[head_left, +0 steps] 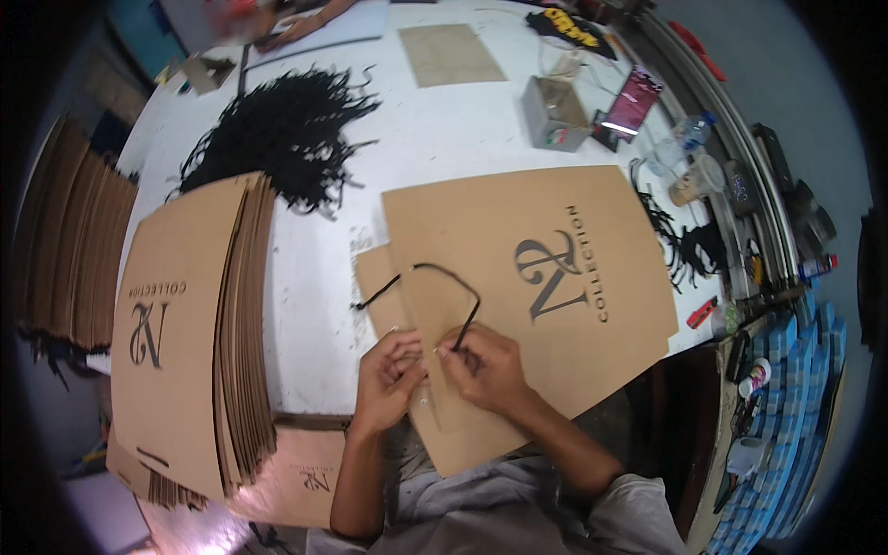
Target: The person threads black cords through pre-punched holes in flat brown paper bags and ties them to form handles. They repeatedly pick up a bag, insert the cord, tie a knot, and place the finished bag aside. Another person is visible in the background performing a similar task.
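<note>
A flat brown paper bag (481,222) with dark printing lies tilted in front of me, its near corner over my lap. A black cord (447,270) loops across its left part, passing through the bag's edge near the top of the loop. My right hand (486,368) pinches the cord's near end beside the bag's folded edge. My left hand (388,381) is closed on that edge from the left, its fingertips close to the right hand's. The very tip of the cord is hidden by the fingers.
A thick stack of flat paper bags (180,314) stands at left, with a heap of black cords (277,139) behind it. At far right are a grey box (556,113), a phone (633,104), a cup (696,180) and a red cutter (702,312). Another person's hand (298,30) rests at the far edge.
</note>
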Demonstrator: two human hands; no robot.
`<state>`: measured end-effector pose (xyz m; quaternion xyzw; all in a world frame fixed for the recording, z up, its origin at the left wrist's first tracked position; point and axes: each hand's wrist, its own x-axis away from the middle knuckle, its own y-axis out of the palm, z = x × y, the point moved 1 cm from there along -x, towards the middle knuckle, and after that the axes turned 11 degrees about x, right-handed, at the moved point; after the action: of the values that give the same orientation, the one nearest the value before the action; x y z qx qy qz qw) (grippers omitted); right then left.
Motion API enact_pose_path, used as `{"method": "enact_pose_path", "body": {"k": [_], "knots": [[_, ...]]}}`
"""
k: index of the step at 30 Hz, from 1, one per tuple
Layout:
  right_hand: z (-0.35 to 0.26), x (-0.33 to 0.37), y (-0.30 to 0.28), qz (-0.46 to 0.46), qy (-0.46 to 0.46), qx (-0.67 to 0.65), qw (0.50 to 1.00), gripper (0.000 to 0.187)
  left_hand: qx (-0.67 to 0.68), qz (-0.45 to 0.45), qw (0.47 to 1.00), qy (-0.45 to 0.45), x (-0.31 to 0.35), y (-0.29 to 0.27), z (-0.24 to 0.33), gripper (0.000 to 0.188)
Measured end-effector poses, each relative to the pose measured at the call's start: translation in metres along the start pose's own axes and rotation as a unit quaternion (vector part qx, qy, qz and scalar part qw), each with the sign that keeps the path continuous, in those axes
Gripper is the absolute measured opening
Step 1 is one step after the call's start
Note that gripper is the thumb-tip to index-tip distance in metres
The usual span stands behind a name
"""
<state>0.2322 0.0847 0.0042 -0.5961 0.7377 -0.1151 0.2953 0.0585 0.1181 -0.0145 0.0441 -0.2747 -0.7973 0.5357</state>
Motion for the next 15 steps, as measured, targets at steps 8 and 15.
{"method": "enact_pose_path", "body": {"k": [8, 15], "knots": [[0.012, 0.005, -0.004, 0.009, -0.054, -0.039, 0.998, 0.009, -0.044, 0.030, 0.998, 0.011, 0.005, 0.005, -0.004, 0.034], [0.015, 0.016, -0.012, 0.026, 0.122, -0.065, 0.990, 0.025, -0.264, 0.144, 0.947, 0.113, 0.029, -0.027, 0.016, 0.019]]}}
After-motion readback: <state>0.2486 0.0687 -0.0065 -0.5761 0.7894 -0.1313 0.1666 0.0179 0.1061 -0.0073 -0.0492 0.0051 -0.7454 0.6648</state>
